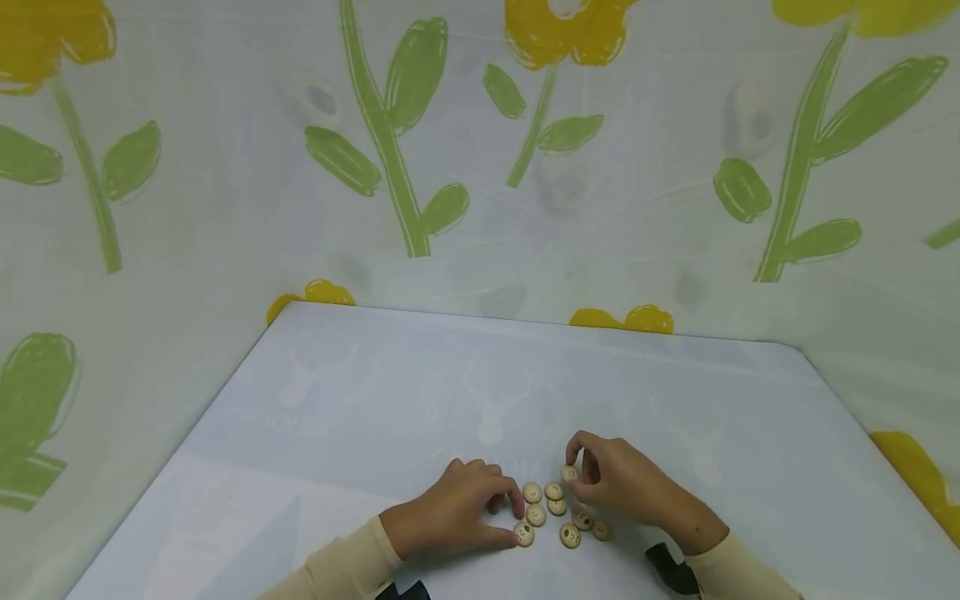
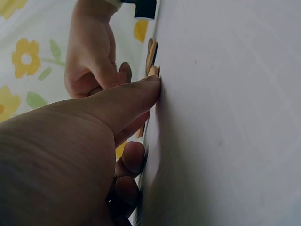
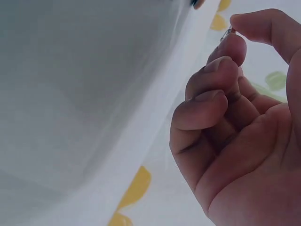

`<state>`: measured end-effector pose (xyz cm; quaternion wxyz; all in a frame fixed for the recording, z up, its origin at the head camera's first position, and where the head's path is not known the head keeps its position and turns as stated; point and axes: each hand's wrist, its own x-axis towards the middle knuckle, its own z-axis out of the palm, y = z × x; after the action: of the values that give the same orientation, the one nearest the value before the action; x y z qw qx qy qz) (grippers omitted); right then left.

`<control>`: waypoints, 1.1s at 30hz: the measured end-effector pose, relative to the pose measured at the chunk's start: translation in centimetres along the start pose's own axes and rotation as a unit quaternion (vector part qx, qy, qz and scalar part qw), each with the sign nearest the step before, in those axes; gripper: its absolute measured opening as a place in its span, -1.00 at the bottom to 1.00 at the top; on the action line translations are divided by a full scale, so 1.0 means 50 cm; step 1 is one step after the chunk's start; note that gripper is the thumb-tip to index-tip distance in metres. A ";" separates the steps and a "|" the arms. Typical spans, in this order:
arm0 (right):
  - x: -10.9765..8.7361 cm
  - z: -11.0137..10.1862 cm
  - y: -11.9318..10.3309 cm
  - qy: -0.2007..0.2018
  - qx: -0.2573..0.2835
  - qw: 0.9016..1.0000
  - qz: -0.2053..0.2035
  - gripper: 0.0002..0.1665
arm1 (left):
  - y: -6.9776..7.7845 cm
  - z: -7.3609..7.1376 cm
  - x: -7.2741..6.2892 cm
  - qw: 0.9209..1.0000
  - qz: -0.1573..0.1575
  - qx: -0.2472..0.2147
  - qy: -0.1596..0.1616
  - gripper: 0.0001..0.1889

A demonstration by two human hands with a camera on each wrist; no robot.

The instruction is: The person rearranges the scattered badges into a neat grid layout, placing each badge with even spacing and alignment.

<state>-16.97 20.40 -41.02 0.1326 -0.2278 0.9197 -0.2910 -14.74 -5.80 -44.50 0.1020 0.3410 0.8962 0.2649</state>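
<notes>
Several small round wooden buttons with dark marks lie on the table between both hands. In the head view my right hand (image 1: 626,483) pinches a wooden button (image 1: 570,473) between thumb and index finger. In the right wrist view the thin edge of this button (image 3: 228,34) shows at the fingertips, the other fingers of the right hand (image 3: 235,117) curled. My left hand (image 1: 461,512) rests low on the table, thumb and index finger at the edge of another button (image 1: 523,534). In the left wrist view the thumb of the left hand (image 2: 94,127) partly hides that button (image 2: 153,70).
Two buttons (image 1: 536,515) lie above the left hand's one. A touching pair, including one button (image 1: 553,490), sits mid-group; another three, including one button (image 1: 570,535), lie below the right hand. The pale table (image 1: 360,400) meets a flower-printed cloth (image 1: 225,183) behind.
</notes>
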 end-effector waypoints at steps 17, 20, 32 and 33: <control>0.086 -0.013 -0.017 -0.013 -0.045 0.999 0.010 -0.77 | -0.007 -0.002 0.003 1.000 0.012 0.000 -0.001 -0.78; 0.092 -0.012 -0.018 -0.021 -0.049 0.998 0.024 -0.76 | -0.005 -0.002 0.001 1.000 0.011 0.003 -0.002 -0.79; 0.095 -0.005 -0.004 -0.053 -0.012 0.998 0.028 -0.80 | -0.005 0.001 0.001 1.000 0.001 0.009 -0.003 -0.78; 0.095 -0.004 -0.003 -0.051 -0.012 0.998 0.029 -0.80 | -0.005 0.001 0.002 1.000 0.002 0.009 -0.003 -0.78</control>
<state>-21.10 18.04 -41.29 0.1851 -0.2173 0.9212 -0.2643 -14.94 -5.90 -44.68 0.1007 0.3440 0.8978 0.2559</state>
